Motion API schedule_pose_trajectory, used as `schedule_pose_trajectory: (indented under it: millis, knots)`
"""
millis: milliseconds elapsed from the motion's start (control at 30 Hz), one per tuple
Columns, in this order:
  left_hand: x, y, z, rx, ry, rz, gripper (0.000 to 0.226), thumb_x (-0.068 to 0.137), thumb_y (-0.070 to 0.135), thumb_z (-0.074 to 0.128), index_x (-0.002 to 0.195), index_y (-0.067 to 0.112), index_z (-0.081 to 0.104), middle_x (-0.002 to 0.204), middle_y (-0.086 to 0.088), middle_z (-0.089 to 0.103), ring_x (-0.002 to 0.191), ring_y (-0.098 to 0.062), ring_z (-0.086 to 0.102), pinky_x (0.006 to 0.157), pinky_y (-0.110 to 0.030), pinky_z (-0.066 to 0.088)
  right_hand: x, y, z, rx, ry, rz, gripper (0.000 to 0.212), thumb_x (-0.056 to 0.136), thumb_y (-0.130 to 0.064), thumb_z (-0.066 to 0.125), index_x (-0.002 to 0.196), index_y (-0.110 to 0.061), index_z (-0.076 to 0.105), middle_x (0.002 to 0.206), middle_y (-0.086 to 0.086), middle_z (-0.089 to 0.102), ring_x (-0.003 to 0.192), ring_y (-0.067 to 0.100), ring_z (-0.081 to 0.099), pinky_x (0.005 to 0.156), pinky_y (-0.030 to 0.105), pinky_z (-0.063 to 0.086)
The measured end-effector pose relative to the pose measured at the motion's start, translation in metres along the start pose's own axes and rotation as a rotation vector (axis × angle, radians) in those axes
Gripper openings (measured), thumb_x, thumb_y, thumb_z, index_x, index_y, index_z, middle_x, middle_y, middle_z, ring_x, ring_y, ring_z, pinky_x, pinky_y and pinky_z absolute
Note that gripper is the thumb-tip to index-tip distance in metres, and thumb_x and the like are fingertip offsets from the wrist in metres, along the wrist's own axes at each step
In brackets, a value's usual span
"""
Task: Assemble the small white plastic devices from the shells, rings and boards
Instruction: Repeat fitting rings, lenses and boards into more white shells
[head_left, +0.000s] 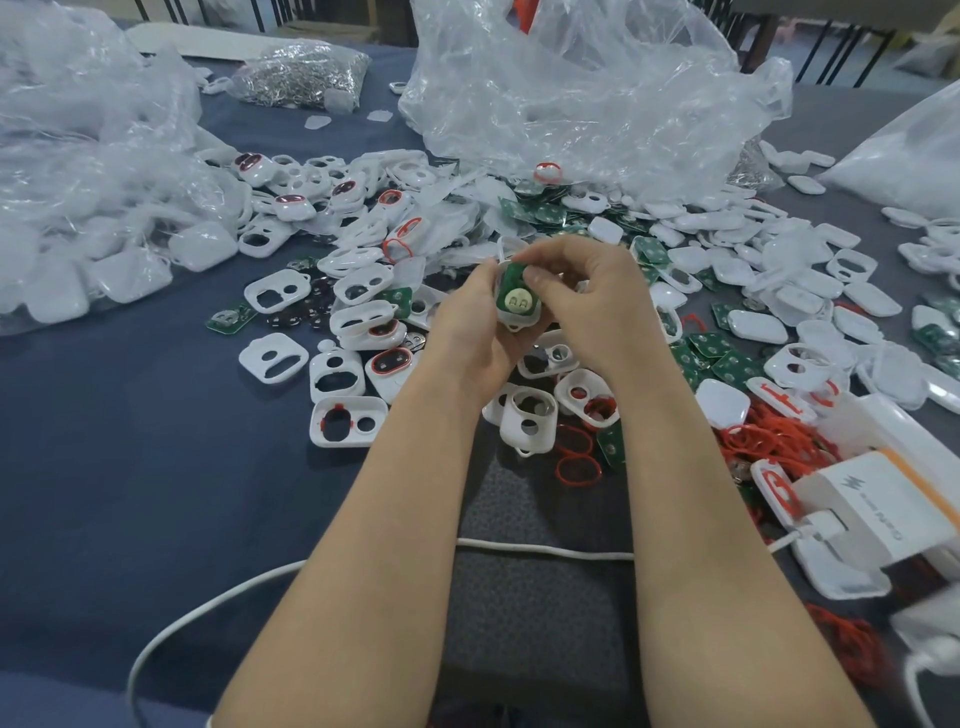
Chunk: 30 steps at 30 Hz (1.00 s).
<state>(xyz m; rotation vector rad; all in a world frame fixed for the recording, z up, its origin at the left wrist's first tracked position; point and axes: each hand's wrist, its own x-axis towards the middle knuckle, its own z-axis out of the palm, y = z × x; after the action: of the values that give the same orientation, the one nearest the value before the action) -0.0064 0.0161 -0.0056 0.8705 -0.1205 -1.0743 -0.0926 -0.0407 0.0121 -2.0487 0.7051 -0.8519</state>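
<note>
- Above the middle of the table (130, 415), the left hand (470, 327) cups a white shell (515, 323), fingers curled round it.
- Inside that shell sits a green board (511, 278), pinched by the right hand (592, 301).
- Red rings (769, 441) lie heaped on the near right.

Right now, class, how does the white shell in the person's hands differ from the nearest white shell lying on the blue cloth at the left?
The held shell has a green board in it; the lying shell has none, only a red ring round its bigger hole. The held shell is raised, gripped by the left hand and right hand; the lying shell rests flat, untouched. Both are white rounded plastic.
</note>
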Motion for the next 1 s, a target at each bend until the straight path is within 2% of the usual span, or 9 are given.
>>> schedule_pose_trajectory:
  millis: [100,267,367,500,567,700,833,933,1000]
  knots:
    - [0.0,-0.001,0.0,0.012,0.001,-0.002,0.033,0.104,0.023,0.036,0.118,0.001,0.056,0.104,-0.017,0.061,0.08,-0.019,0.062,0.063,-0.026,0.057,0.001,0.001,0.0,-0.007,-0.007,0.013,0.018,0.088,-0.009,0.061,0.094,-0.023,0.072,0.09,-0.006,0.069,0.079,0.001,0.059,0.077,0.014,0.048]
    - [-0.001,0.0,0.0,0.002,-0.008,-0.008,0.032,0.105,0.024,0.035,0.114,0.002,0.057,0.095,-0.014,0.064,0.078,-0.018,0.064,0.064,-0.026,0.057,0.002,0.004,0.003,-0.053,0.018,-0.003,0.017,0.087,-0.012,0.063,0.096,-0.023,0.073,0.095,-0.004,0.064,0.061,-0.009,0.047,0.064,0.006,0.036]
    - [-0.001,0.0,0.0,-0.005,-0.022,-0.006,0.032,0.105,0.023,0.033,0.107,0.002,0.058,0.089,-0.012,0.065,0.074,-0.017,0.064,0.063,-0.026,0.057,0.002,0.006,0.005,-0.085,0.041,-0.02,0.017,0.087,-0.013,0.064,0.097,-0.024,0.073,0.095,-0.003,0.058,0.062,-0.009,0.045,0.066,0.005,0.032]
    - [-0.002,0.001,0.001,-0.019,-0.031,-0.014,0.034,0.106,0.025,0.031,0.11,0.002,0.056,0.088,-0.013,0.066,0.072,-0.017,0.066,0.059,-0.025,0.058,0.003,0.008,0.007,-0.112,0.052,-0.027,0.018,0.087,-0.014,0.064,0.099,-0.025,0.072,0.093,0.0,0.056,0.063,-0.008,0.045,0.067,0.004,0.034]
    - [-0.002,0.001,0.001,-0.025,-0.034,-0.018,0.038,0.106,0.028,0.031,0.114,0.001,0.056,0.089,-0.014,0.068,0.071,-0.017,0.068,0.059,-0.026,0.059,0.003,0.008,0.007,-0.119,0.066,-0.023,0.017,0.087,-0.015,0.064,0.1,-0.025,0.071,0.093,0.001,0.055,0.065,-0.004,0.044,0.068,0.006,0.035]
    - [-0.001,-0.001,0.0,0.011,-0.052,-0.013,0.041,0.104,0.032,0.037,0.119,-0.001,0.056,0.1,-0.016,0.069,0.081,-0.019,0.069,0.077,-0.031,0.057,0.003,0.01,0.009,-0.14,0.1,-0.013,0.018,0.088,-0.019,0.064,0.106,-0.023,0.064,0.094,0.004,0.054,0.07,0.001,0.044,0.076,0.019,0.042]
    - [-0.002,-0.002,-0.003,0.135,-0.146,0.072,0.024,0.102,0.014,0.042,0.097,0.0,0.061,0.089,-0.012,0.072,0.078,-0.016,0.071,0.07,-0.026,0.059,0.006,0.012,0.009,-0.104,0.101,0.07,0.024,0.089,-0.023,0.064,0.112,-0.02,0.059,0.106,0.008,0.056,0.081,0.011,0.054,0.086,0.03,0.049]
    - [-0.002,-0.003,-0.005,0.224,-0.207,0.153,0.023,0.101,0.003,0.041,0.093,0.003,0.063,0.086,-0.009,0.072,0.08,-0.016,0.069,0.072,-0.024,0.058,0.007,0.013,0.004,-0.007,0.094,0.15,0.027,0.09,-0.024,0.064,0.115,-0.02,0.056,0.109,0.007,0.056,0.076,0.003,0.054,0.075,0.016,0.05]
    - [-0.002,-0.003,-0.006,0.245,-0.218,0.184,0.022,0.1,0.003,0.042,0.096,0.004,0.063,0.091,-0.01,0.071,0.085,-0.018,0.067,0.075,-0.024,0.058,0.007,0.013,0.001,0.068,0.078,0.189,0.026,0.09,-0.025,0.064,0.114,-0.02,0.055,0.097,0.001,0.055,0.076,0.005,0.056,0.061,0.006,0.046]
